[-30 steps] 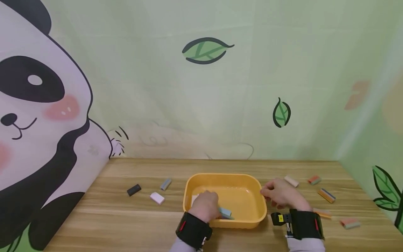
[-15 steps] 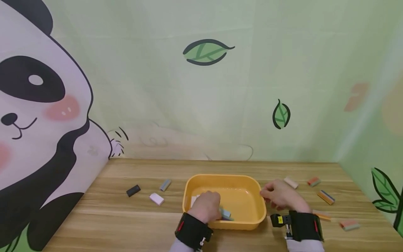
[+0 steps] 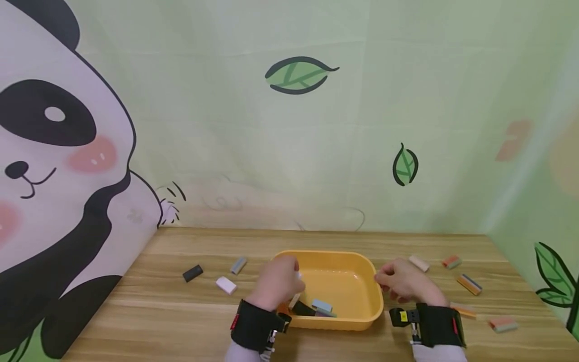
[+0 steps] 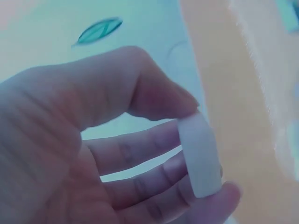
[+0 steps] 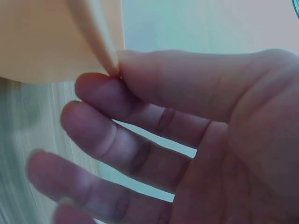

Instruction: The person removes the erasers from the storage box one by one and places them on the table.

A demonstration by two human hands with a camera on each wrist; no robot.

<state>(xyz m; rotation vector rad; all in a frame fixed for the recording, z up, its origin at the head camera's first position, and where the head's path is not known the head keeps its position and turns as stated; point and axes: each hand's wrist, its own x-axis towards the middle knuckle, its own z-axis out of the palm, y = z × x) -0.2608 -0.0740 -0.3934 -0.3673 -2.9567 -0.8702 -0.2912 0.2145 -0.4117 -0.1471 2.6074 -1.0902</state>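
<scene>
My left hand (image 3: 277,284) is raised over the left side of a yellow plastic tray (image 3: 333,326). Between its thumb and fingers it pinches a small white eraser (image 4: 200,156), seen clearly in the left wrist view and mostly hidden in the head view. At the tray's right side, my right hand (image 3: 407,279) pinches the rim (image 5: 96,37) between thumb and index finger, the other fingers loosely bent outside it. Inside the tray, near its front left, lie a black eraser (image 3: 303,308), a light blue one (image 3: 322,304) and others partly covered by the left hand.
Left of the tray on the wooden table (image 3: 149,311) lie a black eraser (image 3: 192,273), a grey-blue one (image 3: 238,265) and a white one (image 3: 225,285). Several more are scattered on the right, among them a pale pink one (image 3: 419,263) and an orange-and-blue one (image 3: 469,284).
My left hand has come up from the tray bottom and moved left and away from me, with a white eraser in it. Erasers it covered now show. The right hand stays on the rim.
</scene>
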